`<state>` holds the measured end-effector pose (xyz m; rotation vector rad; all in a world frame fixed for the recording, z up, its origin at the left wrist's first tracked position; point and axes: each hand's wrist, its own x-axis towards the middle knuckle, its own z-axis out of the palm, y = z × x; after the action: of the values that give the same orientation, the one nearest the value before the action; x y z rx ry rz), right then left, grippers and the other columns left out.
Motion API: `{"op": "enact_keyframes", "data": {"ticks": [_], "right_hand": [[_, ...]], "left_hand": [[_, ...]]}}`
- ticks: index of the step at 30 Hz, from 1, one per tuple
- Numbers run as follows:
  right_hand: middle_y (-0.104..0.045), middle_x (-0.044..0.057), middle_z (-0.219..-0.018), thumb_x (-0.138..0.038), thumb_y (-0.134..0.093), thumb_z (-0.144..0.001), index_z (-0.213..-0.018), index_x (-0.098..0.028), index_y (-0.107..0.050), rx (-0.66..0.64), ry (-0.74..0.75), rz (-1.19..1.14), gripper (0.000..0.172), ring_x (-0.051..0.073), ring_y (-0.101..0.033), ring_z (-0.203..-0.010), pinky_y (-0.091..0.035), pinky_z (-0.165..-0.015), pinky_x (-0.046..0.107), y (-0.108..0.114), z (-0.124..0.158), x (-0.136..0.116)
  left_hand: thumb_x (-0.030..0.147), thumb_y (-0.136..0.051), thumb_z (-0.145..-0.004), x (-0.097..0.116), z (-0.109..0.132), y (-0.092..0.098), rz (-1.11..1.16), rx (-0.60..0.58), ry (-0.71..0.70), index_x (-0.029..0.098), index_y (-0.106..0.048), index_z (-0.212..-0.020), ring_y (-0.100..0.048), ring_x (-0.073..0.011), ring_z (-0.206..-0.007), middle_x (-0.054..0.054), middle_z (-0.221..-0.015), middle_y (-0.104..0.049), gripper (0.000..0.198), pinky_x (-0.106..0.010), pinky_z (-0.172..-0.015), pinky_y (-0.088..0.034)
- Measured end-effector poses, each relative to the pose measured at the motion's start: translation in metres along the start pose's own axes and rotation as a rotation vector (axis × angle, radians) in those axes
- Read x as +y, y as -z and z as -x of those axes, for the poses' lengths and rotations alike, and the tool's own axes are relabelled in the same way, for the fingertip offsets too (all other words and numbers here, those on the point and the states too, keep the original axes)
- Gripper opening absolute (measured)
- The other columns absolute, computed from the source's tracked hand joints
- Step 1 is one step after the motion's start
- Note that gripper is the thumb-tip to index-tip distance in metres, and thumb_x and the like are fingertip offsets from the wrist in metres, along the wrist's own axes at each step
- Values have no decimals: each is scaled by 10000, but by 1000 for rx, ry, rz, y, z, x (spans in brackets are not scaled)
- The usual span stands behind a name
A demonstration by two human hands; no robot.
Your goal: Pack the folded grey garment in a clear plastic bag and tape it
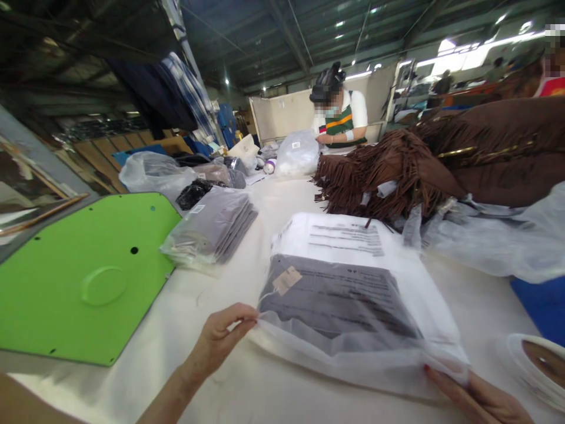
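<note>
printed lines on the plastic bag (353, 282) are too blurred to read.

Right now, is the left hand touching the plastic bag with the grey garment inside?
Touching. The head view shows the left hand pinching the near left corner of the plastic bag between thumb and fingers, with no gap visible.

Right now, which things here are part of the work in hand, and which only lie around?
In hand: clear bag with grey garment, left hand, right hand.
Lying about: green panel, bagged grey stack, brown fringed garment, tape roll.
</note>
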<state>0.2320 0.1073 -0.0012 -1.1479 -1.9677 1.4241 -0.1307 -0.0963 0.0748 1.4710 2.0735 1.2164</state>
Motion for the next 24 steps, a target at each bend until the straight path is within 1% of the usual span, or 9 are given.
{"op": "enact_keyframes", "data": {"ticks": [2, 4, 6, 9, 11, 14, 16, 19, 24], "right_hand": [[-666, 8, -1058, -477, -598, -724, -1053, -267, -662, -25, 20, 3, 395, 265, -592, -1022, -461, -885, 330, -2, 3, -12], [-682, 21, -1005, -491, -543, -767, -1031, -246, -669, -17, 62, -5, 381, 241, -617, -959, -487, -842, 307, -4, 6, -22], [-690, 27, -923, -506, -494, -796, -992, -226, -678, 18, 91, 10, 388, 221, -625, -886, -500, -787, 287, -8, 8, -28], [-674, 24, -855, -493, -451, -826, -952, -222, -675, 50, 137, 101, 374, 198, -613, -828, -496, -730, 252, -10, 8, -26], [-657, 21, -810, -468, -420, -848, -924, -224, -668, 67, 210, 162, 356, 179, -603, -780, -486, -692, 226, -10, 7, -21], [-651, 18, -804, -448, -404, -859, -926, -223, -650, 137, 276, 202, 340, 164, -597, -754, -474, -672, 203, -12, 5, -16], [-665, 22, -853, -472, -428, -842, -928, -216, -643, 203, 229, 206, 346, 174, -606, -801, -475, -706, 201, -15, 4, -15], [-679, 18, -884, -539, -466, -795, -890, -212, -636, 281, 112, 179, 380, 201, -613, -878, -475, -756, 209, -21, 2, -17], [-682, 22, -809, -640, -428, -753, -674, -233, -586, 348, -2, 209, 443, 216, -624, -828, -477, -673, 219, -28, -3, -27]], "left_hand": [[332, -557, -803, -3, -2, 6, -33, -64, -17, 191, -621, -908, -621, -151, -794, -39, -863, -674, 188, -234, -738, -494], [346, -633, -746, -12, 1, 7, 2, -73, 17, 212, -529, -1067, -629, -170, -830, -45, -930, -672, 363, -257, -765, -502], [373, -701, -675, -24, 5, 2, 35, -72, 80, 218, -479, -1122, -627, -196, -862, -53, -956, -668, 523, -269, -760, -510], [434, -639, -716, -35, 11, -10, 50, -103, 98, 200, -601, -932, -622, -187, -786, -37, -864, -666, 320, -240, -693, -511], [453, -560, -771, -34, 12, -15, 68, -99, 9, 197, -642, -813, -614, -182, -786, -41, -857, -658, 272, -236, -708, -502], [467, -533, -777, -23, 7, -21, 43, 40, -48, 211, -643, -799, -594, -191, -877, -44, -919, -650, 280, -242, -778, -472], [491, -508, -776, -15, 1, -25, -35, 109, 80, 209, -617, -789, -577, -165, -767, -13, -793, -632, 303, -218, -707, -461], [542, -429, -781, -8, -12, -34, -127, 141, 291, 196, -526, -669, -444, -117, -556, 46, -560, -467, 376, -193, -533, -377], [536, -367, -764, -11, -31, -53, -207, 194, 374, 213, -344, -579, -365, -111, -522, 64, -515, -320, 373, -207, -514, -307]]}}
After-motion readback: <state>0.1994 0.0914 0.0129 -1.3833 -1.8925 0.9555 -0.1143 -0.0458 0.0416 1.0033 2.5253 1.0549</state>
